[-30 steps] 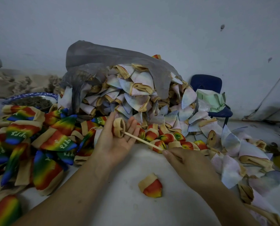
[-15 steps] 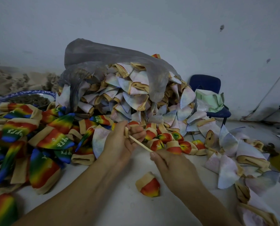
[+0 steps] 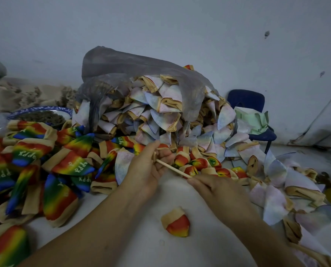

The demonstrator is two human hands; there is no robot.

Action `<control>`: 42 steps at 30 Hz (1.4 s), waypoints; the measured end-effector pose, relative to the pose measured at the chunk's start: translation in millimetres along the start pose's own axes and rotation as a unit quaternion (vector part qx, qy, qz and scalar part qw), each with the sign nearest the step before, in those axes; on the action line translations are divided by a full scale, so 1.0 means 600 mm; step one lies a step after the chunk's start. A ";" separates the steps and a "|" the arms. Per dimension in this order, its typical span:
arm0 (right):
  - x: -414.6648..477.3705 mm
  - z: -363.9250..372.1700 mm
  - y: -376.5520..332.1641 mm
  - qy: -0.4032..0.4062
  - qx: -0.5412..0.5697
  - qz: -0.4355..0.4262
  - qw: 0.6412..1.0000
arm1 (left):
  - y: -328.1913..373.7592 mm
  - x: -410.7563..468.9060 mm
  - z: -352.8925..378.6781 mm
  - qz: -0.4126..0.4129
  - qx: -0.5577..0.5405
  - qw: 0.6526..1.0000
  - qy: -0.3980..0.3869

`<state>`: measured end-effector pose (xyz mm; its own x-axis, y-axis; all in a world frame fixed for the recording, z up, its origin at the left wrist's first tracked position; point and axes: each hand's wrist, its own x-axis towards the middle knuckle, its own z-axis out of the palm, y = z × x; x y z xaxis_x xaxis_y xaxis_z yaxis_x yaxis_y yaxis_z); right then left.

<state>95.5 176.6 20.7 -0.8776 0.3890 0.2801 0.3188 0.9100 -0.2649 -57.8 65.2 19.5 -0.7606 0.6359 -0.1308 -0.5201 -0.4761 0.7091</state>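
Note:
My left hand (image 3: 148, 168) grips a small tan fabric piece (image 3: 157, 154), mostly hidden by my curled fingers. A thin wooden stick (image 3: 173, 168) runs from that piece down to my right hand (image 3: 216, 191), which pinches its near end. The stick's tip is pushed into the fabric piece. One turned-out piece (image 3: 177, 222), tan with a red-orange end, lies alone on the white table (image 3: 180, 251) just below my hands.
A heap of pale inside-out pieces (image 3: 160, 116) spills from a grey plastic bag (image 3: 126, 66) behind my hands. Rainbow pieces (image 3: 45, 162) cover the left side. A blue-rimmed plate (image 3: 64, 111) sits far left, a blue chair (image 3: 245, 98) at the right.
My left hand's fingers have curled round the tan piece, which lay on the open palm a second ago. The stick has gone deeper into it and my right hand has moved closer.

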 end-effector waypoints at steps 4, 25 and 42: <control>-0.002 -0.005 0.006 0.001 -0.033 -0.014 0.999 | 0.002 -0.009 0.004 -0.034 0.049 0.998 -0.014; -0.005 0.021 -0.031 -0.038 0.126 0.116 0.985 | -0.017 -0.009 0.018 0.070 0.031 0.997 0.021; -0.005 0.023 -0.035 -0.051 0.357 0.125 0.924 | -0.024 -0.029 0.011 0.036 0.119 0.979 -0.161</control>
<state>86.4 154.5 12.7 -0.8495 0.5254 0.0483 0.2315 0.4534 -0.8607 -34.5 65.1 16.3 -0.6095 0.7831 0.1234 -0.3360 -0.3961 0.8545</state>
